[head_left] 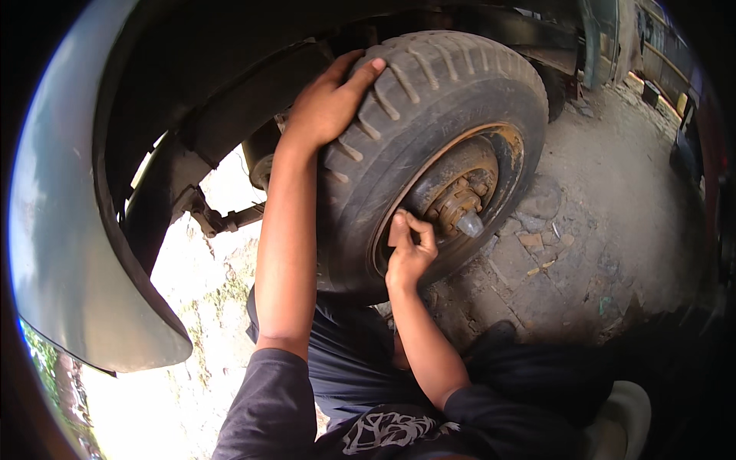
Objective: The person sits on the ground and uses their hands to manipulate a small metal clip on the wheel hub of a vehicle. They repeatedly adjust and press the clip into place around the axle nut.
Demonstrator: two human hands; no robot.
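A large black tire (349,222) with a deep-grooved tread stands upright under a vehicle, tilted in my view. My left hand (326,107) lies on its upper left tread, thumb stretched out apart from the fingers, which reach over the far side. Inside the tire sits a rusty, dirt-coated wheel rim (510,138), with a brown hub (458,201) and a grey cone-shaped cap (470,224) at its middle. At the rim's near left edge, my right hand (410,253) is closed in a pinch. What its fingers hold, perhaps a small flat reddish-brown piece, I cannot make out.
A greyish-green fender (61,230) curves down along the left. Behind my left arm are dark chassis parts (207,211) and bright, sunlit ground. Cracked, dusty floor (613,192) with loose bits of rubble extends to the right. My dark-clothed legs are bent below the tire.
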